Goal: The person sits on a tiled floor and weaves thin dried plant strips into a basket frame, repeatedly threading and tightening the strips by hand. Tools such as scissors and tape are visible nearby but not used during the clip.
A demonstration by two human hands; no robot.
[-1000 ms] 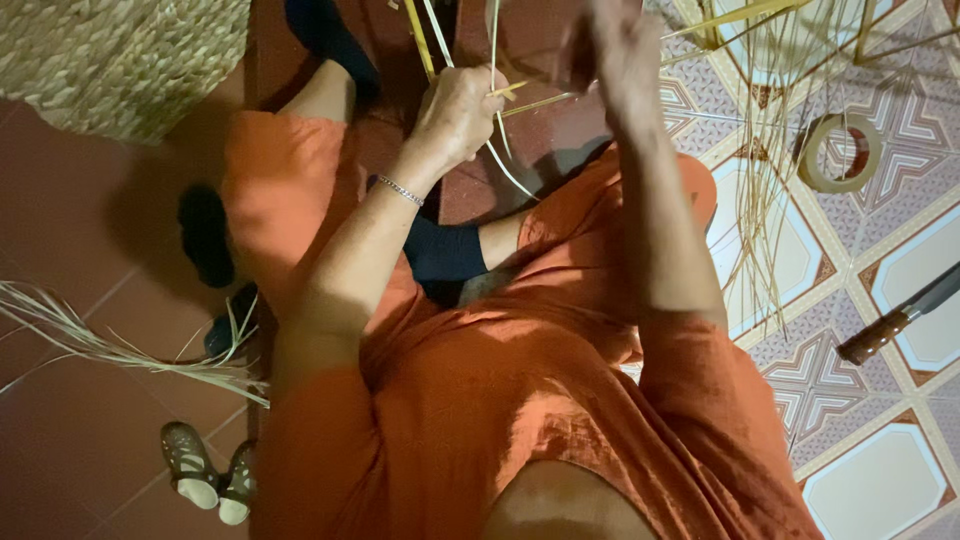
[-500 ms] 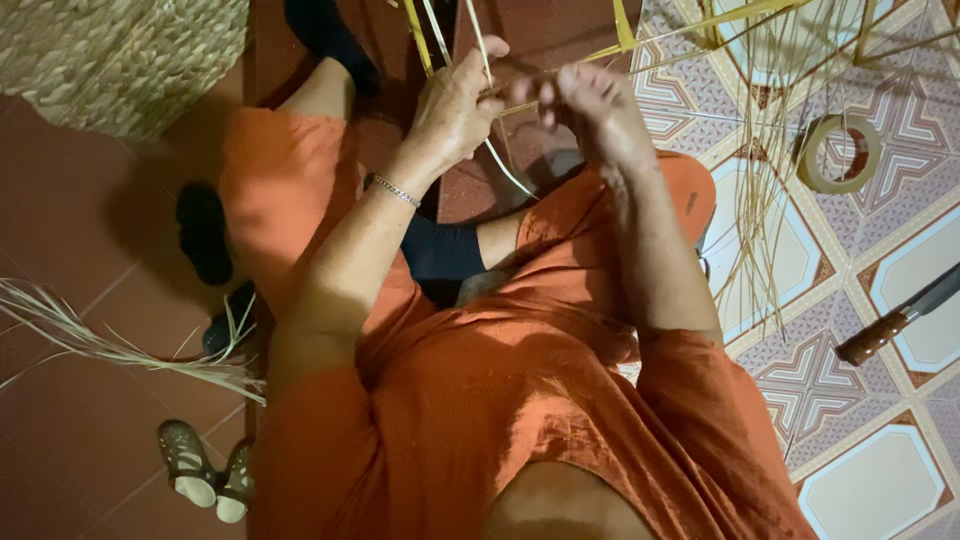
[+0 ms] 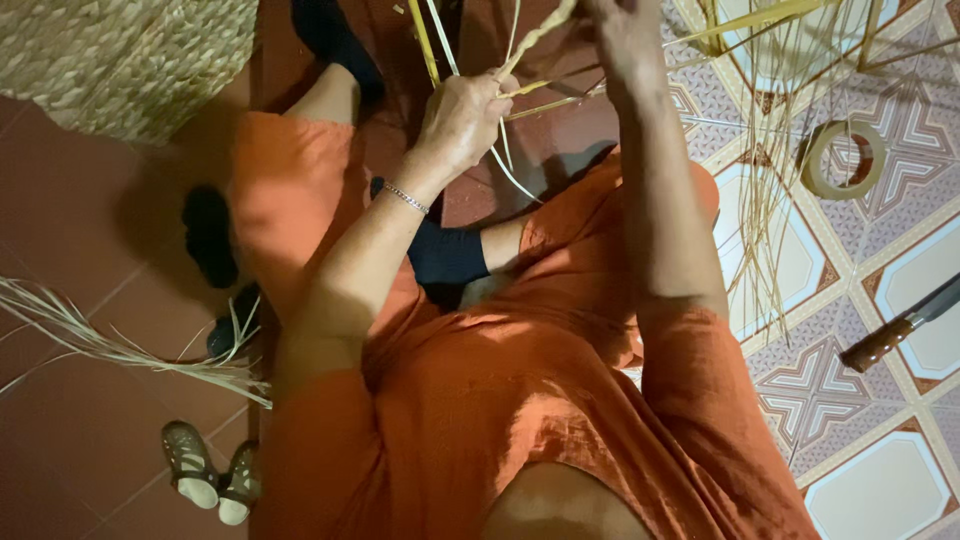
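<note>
We sit on the floor in our orange dress and look down at our hands. Our left hand is held up in front of us. Its fingers are curled tight around a bunch of thin, pale straw strips. The strips stick out above and below the hand, and some hang down toward our knee. Our right hand is lifted higher, close to the top edge. It touches a twisted straw strand, but we cannot tell if its fingers are closed on it.

On our left wrist is a thin silver bracelet. A big woven basket sits on the floor to the left. More loose straw lies near our left side, next to a pair of small shoes. On the patterned tiles to the right are a roll of tape and a knife with a brown handle.
</note>
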